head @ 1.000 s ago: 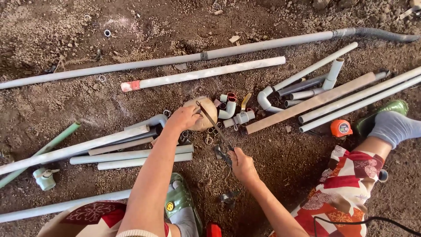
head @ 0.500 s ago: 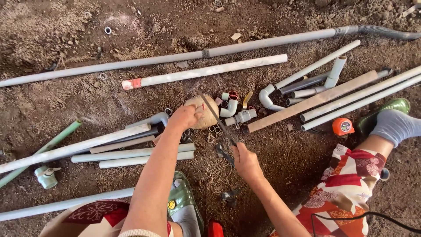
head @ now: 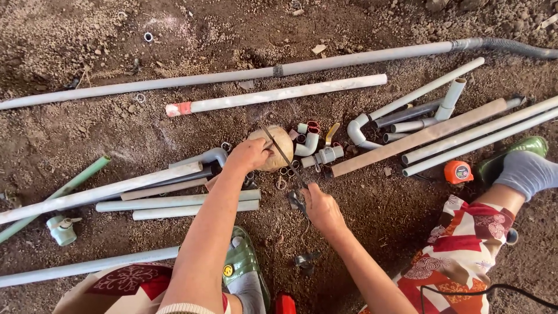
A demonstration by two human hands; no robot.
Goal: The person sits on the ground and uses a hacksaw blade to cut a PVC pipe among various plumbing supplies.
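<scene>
- left hand rested on the near-left side of a tan rounded block, fingers curled over it, grip closed around its edge to steady it on the dirt floor.
- right hand, nearer and to the right, clenched around the dark handle of a thin saw blade, which ran up and left across the block's top.
- block sat mid-scene, just left of a cluster of small white elbow fittings and loose pipe rings, just right of a grey bend.
- best done, by judgement: blade kept in one line across the block, strokes light and long, left fingertips held clear of the blade's path.
- firmer downward press from the left hand advisable, since a round piece on loose soil seemed likely to roll.
- orange tape measure lay well apart to the right, beside long grey pipes.
</scene>
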